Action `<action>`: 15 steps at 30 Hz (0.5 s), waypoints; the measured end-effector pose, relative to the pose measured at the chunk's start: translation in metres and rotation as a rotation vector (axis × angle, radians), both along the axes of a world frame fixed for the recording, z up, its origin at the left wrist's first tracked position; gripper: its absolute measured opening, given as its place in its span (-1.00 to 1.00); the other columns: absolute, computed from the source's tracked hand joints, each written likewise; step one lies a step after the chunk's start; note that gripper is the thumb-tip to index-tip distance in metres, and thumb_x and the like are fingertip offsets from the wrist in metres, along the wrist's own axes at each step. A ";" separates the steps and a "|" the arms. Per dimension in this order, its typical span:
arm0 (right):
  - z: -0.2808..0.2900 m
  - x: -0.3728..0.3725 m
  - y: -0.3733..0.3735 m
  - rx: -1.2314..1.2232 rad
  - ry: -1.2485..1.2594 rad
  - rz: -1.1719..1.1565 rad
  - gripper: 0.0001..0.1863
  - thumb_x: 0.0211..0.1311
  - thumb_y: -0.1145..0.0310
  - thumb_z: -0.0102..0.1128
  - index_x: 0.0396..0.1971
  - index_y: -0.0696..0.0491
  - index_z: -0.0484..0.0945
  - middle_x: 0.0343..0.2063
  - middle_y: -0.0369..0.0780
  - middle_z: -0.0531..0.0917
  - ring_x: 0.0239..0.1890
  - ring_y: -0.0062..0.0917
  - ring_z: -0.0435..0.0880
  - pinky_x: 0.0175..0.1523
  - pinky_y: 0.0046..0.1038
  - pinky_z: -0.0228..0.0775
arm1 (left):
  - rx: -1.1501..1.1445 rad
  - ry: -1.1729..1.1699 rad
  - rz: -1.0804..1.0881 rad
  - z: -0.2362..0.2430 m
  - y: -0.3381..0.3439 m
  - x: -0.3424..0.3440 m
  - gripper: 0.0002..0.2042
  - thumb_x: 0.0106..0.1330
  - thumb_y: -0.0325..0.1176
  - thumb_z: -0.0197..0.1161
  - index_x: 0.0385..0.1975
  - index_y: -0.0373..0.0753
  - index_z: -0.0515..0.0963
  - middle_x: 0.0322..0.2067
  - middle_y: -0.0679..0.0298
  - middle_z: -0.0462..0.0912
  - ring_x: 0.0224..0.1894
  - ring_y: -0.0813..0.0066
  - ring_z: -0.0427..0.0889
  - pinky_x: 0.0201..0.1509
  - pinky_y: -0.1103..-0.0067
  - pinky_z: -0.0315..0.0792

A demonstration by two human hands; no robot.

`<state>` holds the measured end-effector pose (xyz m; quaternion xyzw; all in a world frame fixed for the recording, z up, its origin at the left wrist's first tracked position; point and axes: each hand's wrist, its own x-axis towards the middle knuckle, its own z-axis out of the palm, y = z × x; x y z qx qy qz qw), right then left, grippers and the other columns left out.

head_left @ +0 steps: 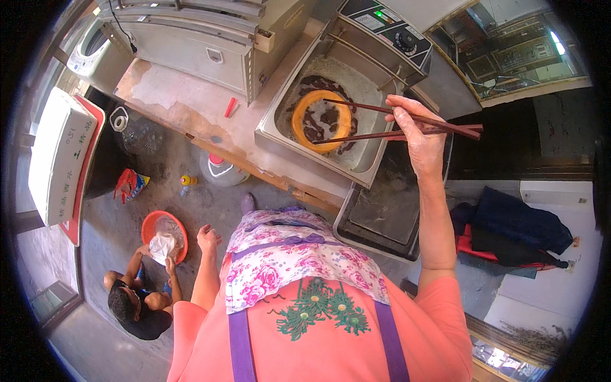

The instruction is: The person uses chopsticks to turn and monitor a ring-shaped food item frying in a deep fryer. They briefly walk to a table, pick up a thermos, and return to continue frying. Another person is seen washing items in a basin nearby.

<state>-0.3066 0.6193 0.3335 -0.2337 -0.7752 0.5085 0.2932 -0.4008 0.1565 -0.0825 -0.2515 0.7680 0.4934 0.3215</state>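
Observation:
My right hand [420, 137] is closed around a pair of long dark wooden chopsticks [363, 106], spread wide apart. They reach left over a steel deep fryer [318, 160]. In its foamy oil floats a large golden dough ring [298, 126]. One chopstick tip lies at the ring's far side and the other at its near side; whether they grip it I cannot tell. Dark oil shows through the ring's hole and around it. My left hand [208, 238] hangs low at my left side, away from the counter, loosely open and holding nothing.
A control panel with a dial [405, 42] tops the fryer's far end. The counter [184, 105] carries a red object [230, 107]. Below stand a clear jug [223, 170] and an orange basin [148, 224], where another person [149, 315] crouches, handling something white. Dark clothes [522, 223] lie right.

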 end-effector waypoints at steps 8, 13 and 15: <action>0.012 -0.005 -0.003 0.024 -0.066 -0.034 -0.83 0.20 0.47 0.13 -0.24 0.19 0.59 -0.36 -0.23 0.65 -0.35 -0.61 0.63 -0.30 -0.61 0.47 | 0.006 -0.031 -0.045 -0.013 -0.001 -0.008 -0.60 0.12 -0.51 0.04 0.02 -0.39 0.39 -0.15 0.08 0.52 -0.47 0.32 0.63 -0.49 0.48 0.56; 0.015 -0.020 -0.002 0.053 -0.111 0.132 -0.85 0.20 0.52 0.11 -0.28 0.21 0.61 -0.37 -0.23 0.65 -0.35 -0.60 0.63 -0.22 -0.61 0.43 | 0.035 -0.030 -0.037 -0.017 0.002 -0.008 -0.61 0.14 -0.51 0.04 0.03 -0.38 0.39 -0.15 0.07 0.53 -0.45 0.31 0.63 -0.46 0.46 0.57; 0.009 -0.019 0.001 0.068 -0.112 0.139 -0.84 0.20 0.51 0.11 -0.27 0.20 0.61 -0.36 -0.23 0.65 -0.34 -0.59 0.64 -0.25 -0.59 0.48 | 0.039 -0.028 -0.028 -0.015 0.003 -0.008 -0.60 0.14 -0.51 0.04 0.03 -0.38 0.39 -0.13 0.06 0.53 -0.45 0.30 0.64 -0.45 0.46 0.57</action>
